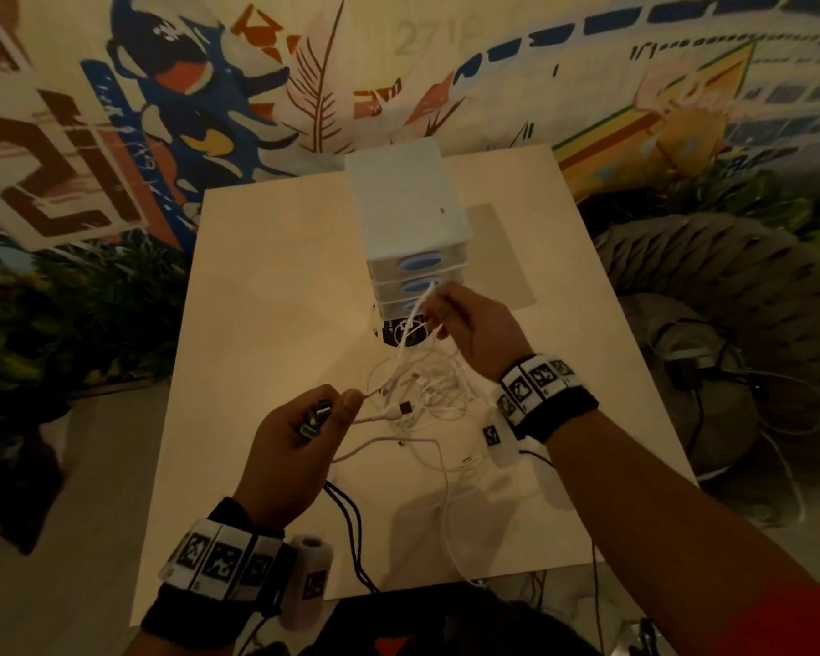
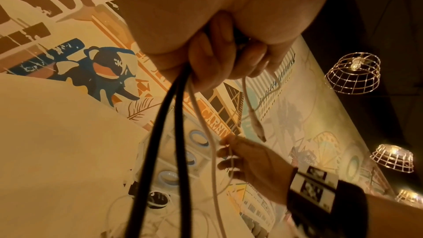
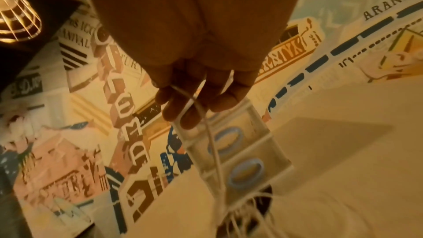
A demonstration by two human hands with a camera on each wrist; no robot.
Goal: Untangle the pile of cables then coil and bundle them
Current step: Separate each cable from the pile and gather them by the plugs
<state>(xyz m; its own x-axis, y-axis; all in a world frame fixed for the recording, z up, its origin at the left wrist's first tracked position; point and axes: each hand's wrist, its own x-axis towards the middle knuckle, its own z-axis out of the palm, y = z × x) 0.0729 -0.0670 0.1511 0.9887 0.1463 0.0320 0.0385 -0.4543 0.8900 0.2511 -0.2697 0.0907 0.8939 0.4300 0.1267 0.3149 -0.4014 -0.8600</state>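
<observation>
A tangle of thin white cables (image 1: pixel 427 390) lies on the pale table (image 1: pixel 266 286) between my hands. My left hand (image 1: pixel 299 428) grips the plug ends of a black cable (image 2: pixel 160 133) and pinches a white cable (image 1: pixel 375 395) between thumb and finger; the black cable (image 1: pixel 346 518) hangs doubled off the near table edge. My right hand (image 1: pixel 465 324) is raised above the pile and pinches a white cable loop (image 3: pixel 206 120) that runs down into the tangle. A white plug (image 2: pixel 257 126) dangles from my left fingers.
A small white drawer unit (image 1: pixel 408 215) with blue oval handles stands at the back middle of the table. A black round object (image 1: pixel 403 331) sits just in front of it, partly behind the lifted cable. A grey woven seat (image 1: pixel 730 286) stands to the right.
</observation>
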